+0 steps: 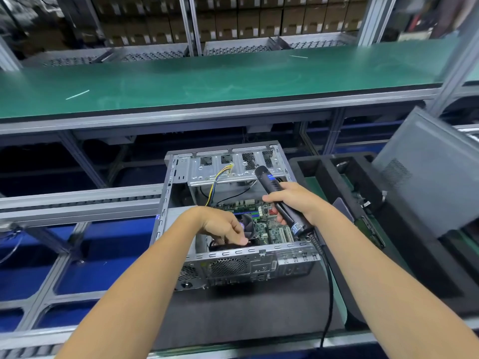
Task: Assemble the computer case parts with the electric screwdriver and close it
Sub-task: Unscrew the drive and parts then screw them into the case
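Item one, the open computer case (233,257): I see it lying on its side on a dark foam mat (233,314) at the near edge of the conveyor bench, its rear panel toward me, its open face up, the motherboard (274,224) and a round CPU cooler fan (250,225) exposed inside. Item two, the electric screwdriver (281,199): my right hand (293,200) wraps its fingers round the black barrel, which is tilted, bit end toward the drive cage (233,167) at the case's far side, coiled cable trailing off the near end; the bit tip itself is too small to judge. Item three, my left hand (224,225): it reaches into the near left of the case beside the fan, thumb and fingertips pinched together as if on a small part, likely a screw, though I cannot make it out. Item four, the grey side panel (427,172): leaning upright at the right, well apart from the case, so closing is not yet done. Handling note: I judge the step in hand to be seating a fastener; I would set the part square in its hole first, bring the bit down upright, and only then trigger, keeping the cable off the board.
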